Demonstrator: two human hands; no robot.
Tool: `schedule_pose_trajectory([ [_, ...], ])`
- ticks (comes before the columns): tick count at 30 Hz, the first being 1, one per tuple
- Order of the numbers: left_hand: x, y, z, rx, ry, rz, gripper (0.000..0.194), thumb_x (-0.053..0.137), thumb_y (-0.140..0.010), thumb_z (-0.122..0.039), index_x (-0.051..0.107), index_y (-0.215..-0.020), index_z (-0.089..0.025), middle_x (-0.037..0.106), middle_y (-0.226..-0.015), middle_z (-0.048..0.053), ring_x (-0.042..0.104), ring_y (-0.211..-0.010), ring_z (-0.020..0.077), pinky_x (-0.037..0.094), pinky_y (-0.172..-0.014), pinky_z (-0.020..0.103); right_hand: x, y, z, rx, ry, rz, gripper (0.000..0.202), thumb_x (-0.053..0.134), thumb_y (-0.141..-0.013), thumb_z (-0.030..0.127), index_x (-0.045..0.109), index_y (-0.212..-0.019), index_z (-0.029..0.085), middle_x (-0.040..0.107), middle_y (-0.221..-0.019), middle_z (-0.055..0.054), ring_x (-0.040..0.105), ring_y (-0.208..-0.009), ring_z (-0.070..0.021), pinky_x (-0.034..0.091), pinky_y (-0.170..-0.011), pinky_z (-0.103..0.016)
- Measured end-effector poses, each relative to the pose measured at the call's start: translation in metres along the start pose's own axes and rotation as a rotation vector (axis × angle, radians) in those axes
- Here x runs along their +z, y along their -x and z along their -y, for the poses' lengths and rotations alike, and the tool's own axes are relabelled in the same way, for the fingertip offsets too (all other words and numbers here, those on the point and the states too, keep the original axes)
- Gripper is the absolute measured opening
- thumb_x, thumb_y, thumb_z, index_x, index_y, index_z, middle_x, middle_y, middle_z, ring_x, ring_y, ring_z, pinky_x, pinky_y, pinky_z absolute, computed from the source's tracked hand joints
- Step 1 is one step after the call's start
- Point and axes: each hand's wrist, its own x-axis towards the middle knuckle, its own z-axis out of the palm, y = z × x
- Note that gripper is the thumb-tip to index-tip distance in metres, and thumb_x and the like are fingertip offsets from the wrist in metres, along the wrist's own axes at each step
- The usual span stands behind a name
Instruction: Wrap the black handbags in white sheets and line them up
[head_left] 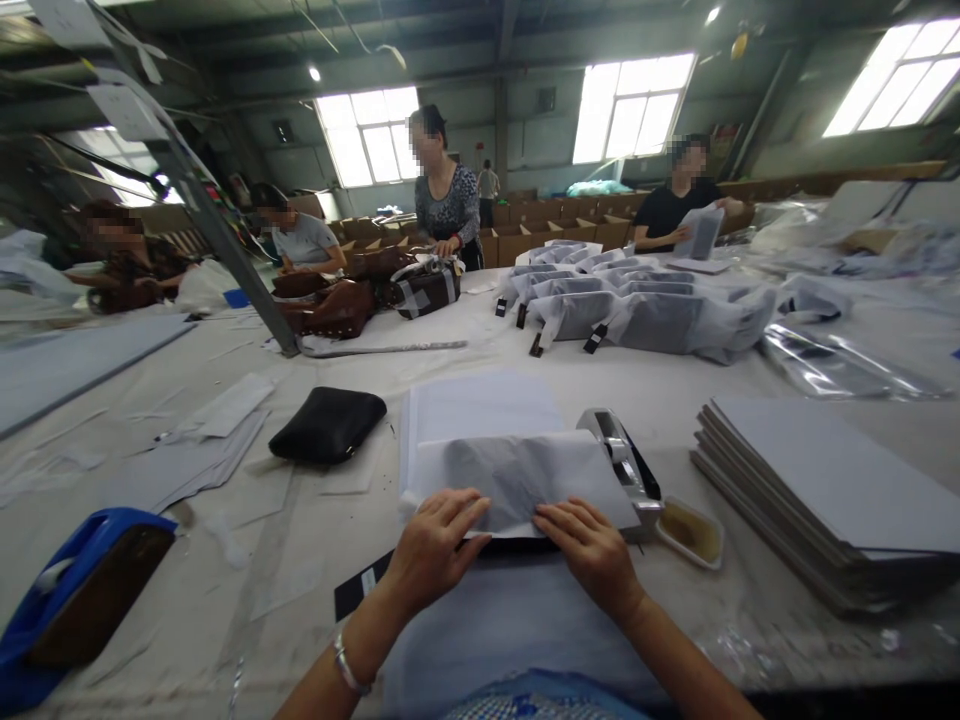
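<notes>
White tissue paper [555, 460] lies over a dark flat item, whose black edge [525, 546] shows below the paper. My left hand [439, 545] rests on the paper's lower left part, fingers extended and close together. On the lower right part lies my right hand [592, 550], its fingers also stretched out flat. Neither hand is wrapped round anything. A black tag [364, 587] with a white label sticks out beside my left wrist. More white sheets [487, 395] lie beneath and behind the wrapped item.
A tape dispenser [619, 455] and small tray [690, 532] sit right of the paper, near stacked boards [832, 490]. Leftward are a black pouch [328, 425] and blue dispenser [86, 600]. Wrapped bags [637, 310] stand farther back; several people work around the table.
</notes>
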Motion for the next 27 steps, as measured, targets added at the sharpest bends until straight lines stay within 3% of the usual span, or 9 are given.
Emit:
schedule_pose_trajectory([
  [3, 0.010, -0.016, -0.012, 0.044, -0.048, 0.076, 0.054, 0.051, -0.096, -0.042, 0.040, -0.144, -0.022, 0.039, -0.152, 0.012, 0.036, -0.140, 0.0306, 0.033, -0.113, 0.056, 0.001, 0.005, -0.001, -0.003, -0.012, 0.017, 0.035, 0.049, -0.092, 0.005, 0.068, -0.116, 0.024, 0.072, -0.114, -0.004, 0.067, -0.101, -0.0179, 0.051, -0.098, -0.040],
  [5, 0.021, -0.018, -0.018, 0.044, -0.070, 0.127, 0.057, 0.053, -0.094, -0.044, 0.038, -0.146, -0.023, 0.033, -0.155, 0.012, 0.028, -0.144, 0.0329, 0.033, -0.112, 0.059, 0.000, 0.010, -0.001, 0.007, -0.033, 0.022, 0.037, 0.048, -0.092, 0.004, 0.067, -0.116, 0.024, 0.072, -0.114, -0.004, 0.066, -0.102, -0.0184, 0.053, -0.096, -0.039],
  [11, 0.042, 0.013, -0.023, 0.031, -0.134, 0.150, 0.051, 0.058, -0.093, -0.033, 0.044, -0.142, -0.026, 0.022, -0.160, 0.009, 0.015, -0.147, 0.0355, 0.032, -0.111, 0.062, -0.004, 0.028, 0.002, 0.159, -0.173, 0.038, 0.045, 0.043, -0.091, 0.002, 0.063, -0.123, 0.026, 0.068, -0.122, -0.006, 0.062, -0.114, -0.0182, 0.056, -0.094, -0.034],
  [20, 0.053, 0.044, -0.028, -0.007, -0.141, 0.107, 0.053, 0.048, -0.098, -0.026, 0.033, -0.148, -0.020, 0.034, -0.155, 0.008, 0.021, -0.146, 0.0288, 0.031, -0.115, 0.055, -0.033, 0.051, 0.016, 0.255, -0.261, 0.157, 0.033, 0.052, -0.094, 0.013, 0.061, -0.123, 0.027, 0.067, -0.121, -0.005, 0.061, -0.113, -0.0193, 0.051, -0.098, -0.038],
  [27, 0.057, 0.046, -0.028, -0.051, -0.078, 0.016, 0.054, 0.047, -0.098, -0.029, 0.030, -0.150, -0.021, 0.030, -0.157, 0.010, 0.026, -0.145, 0.0261, 0.031, -0.116, 0.051, -0.043, 0.068, 0.038, 0.140, -0.428, 0.511, 0.045, 0.070, -0.083, 0.043, 0.061, -0.123, 0.024, 0.067, -0.118, -0.008, 0.058, -0.109, -0.0249, 0.049, -0.095, -0.042],
])
